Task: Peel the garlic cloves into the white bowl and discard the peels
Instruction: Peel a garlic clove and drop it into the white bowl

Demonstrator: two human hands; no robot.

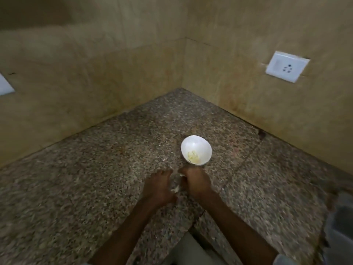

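Here we are at the corner of the speckled stone counter (99, 169), and both hands are down on it, close together, just this side of the white bowl (196, 145). The bowl sits upright on the stone, a little right of centre. At its bottom lies a small heap of pale yellow peeled garlic cloves (193, 157).

The left hand (159, 185) lies knuckles up, fingers reaching towards the bowl. The right hand (194, 181) is right beside it, nearly touching, its near edge almost under the bowl's rim. Between the two there is a pale scrap of peel (175, 189), and another white fleck shows at the right hand's fingertips. The picture is smeared with motion here, so I cannot tell whether either hand pinches anything or how far the fingers are curled. I cannot make out an unpeeled clove either.

Both forearms come up from the counter's front edge. The yellowish tiled walls meet behind the bowl. On the right wall there is a white socket plate (287, 66), and on the far left the edge of another white plate (4, 85).
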